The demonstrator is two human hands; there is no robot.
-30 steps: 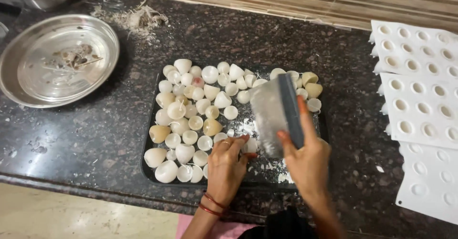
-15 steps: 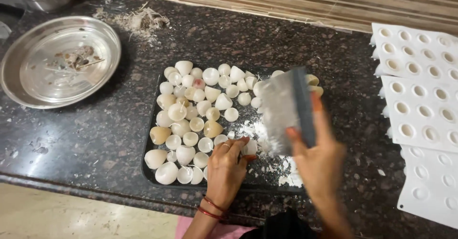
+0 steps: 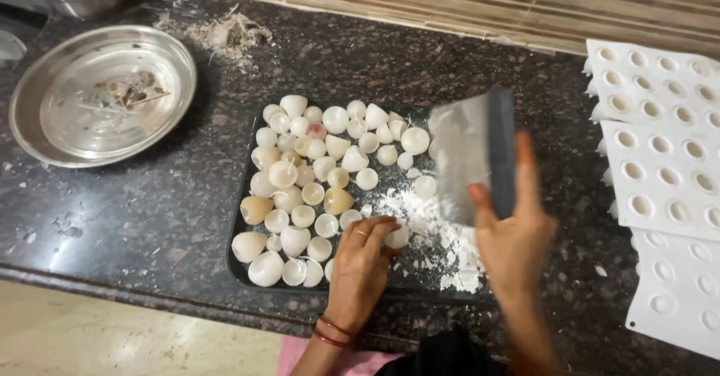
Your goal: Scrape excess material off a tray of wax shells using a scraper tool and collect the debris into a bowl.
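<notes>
Scraper work over a black tray [image 3: 244, 260] of cone-shaped candles.
Right hand [image 3: 517, 245] is clenching a metal scraper [image 3: 472, 154] above the tray; left hand [image 3: 360, 260] fingers are pinching one candle [image 3: 397, 236] inside it. A slip risks nicking those fingers.

Home kitchen: granite counter [image 3: 315, 61], steel plate [image 3: 52, 121].

glossy steel plate [image 3: 45, 121], speckled polished stone counter [image 3: 150, 211], matt white moulds [image 3: 660, 173]
</notes>
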